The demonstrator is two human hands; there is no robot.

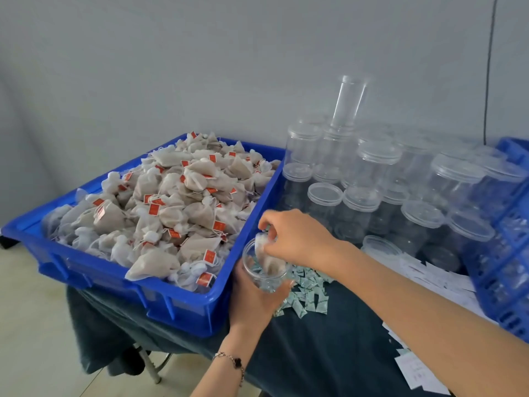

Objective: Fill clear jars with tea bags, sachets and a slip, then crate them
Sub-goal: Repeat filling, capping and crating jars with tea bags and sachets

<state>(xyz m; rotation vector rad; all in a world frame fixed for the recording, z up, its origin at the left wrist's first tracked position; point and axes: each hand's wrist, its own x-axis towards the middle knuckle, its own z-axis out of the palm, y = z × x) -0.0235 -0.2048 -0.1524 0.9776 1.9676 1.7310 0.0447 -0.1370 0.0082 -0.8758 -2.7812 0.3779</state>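
Inside clear jar (264,270), beige tea bag (267,260)

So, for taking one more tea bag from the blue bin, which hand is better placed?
The right hand: it only pinches a tea bag into the open jar, beside the blue bin. The left hand grips that jar.

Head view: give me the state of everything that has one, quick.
Open jar: lidless, partly filled, gripped by left hand.
Right hand: pushing a tea bag into it.
Blue tray: heaped with tea bags.
Stacked jars: lidded, empty.
Sachets: loose pile on the cloth.
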